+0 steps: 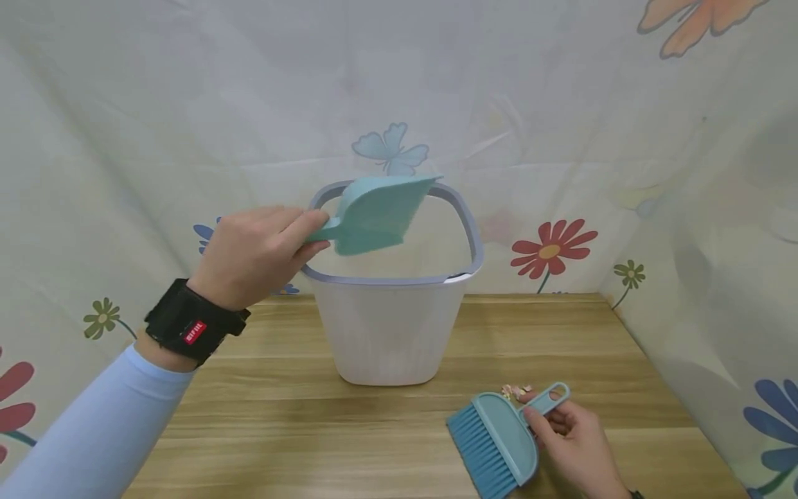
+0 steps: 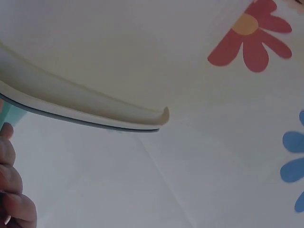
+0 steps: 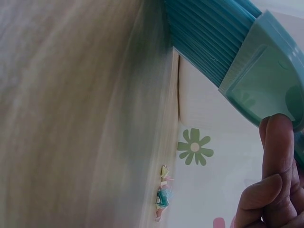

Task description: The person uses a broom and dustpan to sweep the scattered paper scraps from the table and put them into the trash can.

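Observation:
My left hand (image 1: 255, 253) grips the short handle of a light teal dustpan (image 1: 380, 211). The pan is tilted and overlaps the opening of a white bin (image 1: 386, 333) with a grey-blue rim in the head view. In the left wrist view, the curled fingers (image 2: 14, 175) show at the lower left, with a sliver of teal above them. Low at the right, my right hand (image 1: 576, 440) pinches the handle of a small blue hand brush (image 1: 508, 440). Its bristles (image 3: 213, 38) point leftward in the head view, close over the tabletop.
A small pile of colourful scraps (image 1: 514, 391) lies on the wooden table (image 1: 262, 416) just behind the brush. The bin stands near the table's back edge. A pale curtain (image 1: 249, 104) printed with flowers and butterflies surrounds the back and sides.

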A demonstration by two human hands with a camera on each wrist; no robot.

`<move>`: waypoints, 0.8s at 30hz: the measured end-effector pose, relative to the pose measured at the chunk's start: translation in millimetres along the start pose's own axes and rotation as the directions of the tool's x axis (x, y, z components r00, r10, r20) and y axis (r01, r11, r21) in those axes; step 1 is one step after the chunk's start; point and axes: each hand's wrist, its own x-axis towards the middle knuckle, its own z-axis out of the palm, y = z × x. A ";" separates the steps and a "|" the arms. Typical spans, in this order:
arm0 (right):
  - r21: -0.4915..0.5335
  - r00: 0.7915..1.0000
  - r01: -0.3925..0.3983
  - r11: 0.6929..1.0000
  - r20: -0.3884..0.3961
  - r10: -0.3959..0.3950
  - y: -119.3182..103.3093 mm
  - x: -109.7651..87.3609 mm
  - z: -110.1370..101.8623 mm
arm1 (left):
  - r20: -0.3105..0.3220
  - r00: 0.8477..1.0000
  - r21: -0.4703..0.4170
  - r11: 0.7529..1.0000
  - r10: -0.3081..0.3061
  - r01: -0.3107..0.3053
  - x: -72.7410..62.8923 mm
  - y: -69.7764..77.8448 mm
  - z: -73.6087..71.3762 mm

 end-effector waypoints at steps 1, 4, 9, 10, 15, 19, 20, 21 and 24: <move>0.003 1.000 0.004 1.000 -0.002 -0.004 0.3 -0.3 0.1 | -0.009 0.999 -0.017 0.999 -0.042 0.042 -2.3 -0.8 -0.8; 0.010 1.000 0.005 1.000 -0.003 -0.005 0.8 -0.5 0.4 | -0.038 0.984 -0.083 0.982 -0.175 0.171 -11.9 -3.0 -4.2; 0.012 1.000 -0.014 1.000 -0.004 0.014 0.1 -0.7 0.1 | -0.049 0.949 -0.147 0.942 -0.312 0.302 -30.8 -5.5 -14.3; 0.009 1.000 -0.018 1.000 -0.003 0.018 -0.2 -0.7 0.1 | -0.051 0.944 -0.154 0.937 -0.325 0.315 -35.2 -6.2 -16.8; -0.002 1.000 -0.026 1.000 -0.008 0.026 -0.8 -0.3 0.7 | -0.065 0.909 -0.236 0.891 -0.412 0.387 -63.0 -6.8 -29.1; 0.002 0.999 -0.038 0.999 -0.016 0.038 0.0 0.2 1.4 | -0.059 0.877 -0.343 0.835 -0.477 0.431 -88.8 -1.8 -38.9; 0.002 0.999 -0.040 0.999 -0.017 0.040 0.4 0.3 1.5 | -0.054 0.870 -0.363 0.821 -0.490 0.440 -95.1 0.2 -41.5; 0.003 0.999 -0.040 0.999 -0.017 0.040 0.9 0.4 1.6 | -0.045 0.865 -0.381 0.809 -0.499 0.447 -100.8 2.0 -44.3; 0.010 0.999 -0.038 0.999 -0.017 0.039 1.5 0.6 1.3 | -0.012 0.848 -0.415 0.774 -0.529 0.477 -117.5 10.8 -52.1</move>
